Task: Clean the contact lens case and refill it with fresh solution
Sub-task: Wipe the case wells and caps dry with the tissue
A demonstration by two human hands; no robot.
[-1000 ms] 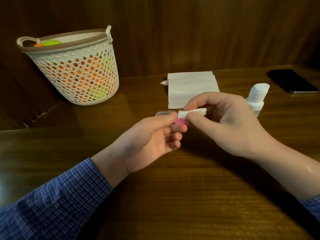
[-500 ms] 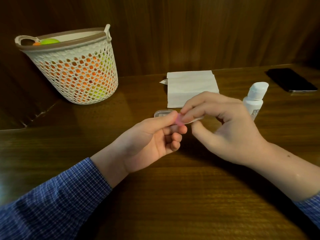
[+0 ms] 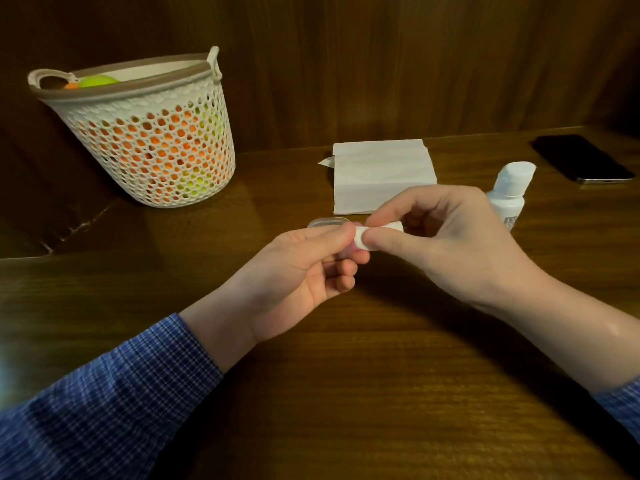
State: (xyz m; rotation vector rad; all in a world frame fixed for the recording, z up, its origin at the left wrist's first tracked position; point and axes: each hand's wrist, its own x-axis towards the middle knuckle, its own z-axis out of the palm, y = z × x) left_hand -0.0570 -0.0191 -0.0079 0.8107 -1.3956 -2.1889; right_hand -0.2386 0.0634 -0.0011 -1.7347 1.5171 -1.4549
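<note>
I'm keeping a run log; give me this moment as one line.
step: wiping case | left hand: holds pink case | right hand: pinches rolled tissue | solution bottle: capped, on table

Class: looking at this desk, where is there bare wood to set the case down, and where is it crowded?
Bare: the broad strip of table in front of the hands, and the gap between basket and tissue. Crowded: behind the right hand, where tissue, bottle and phone lie close.
</note>
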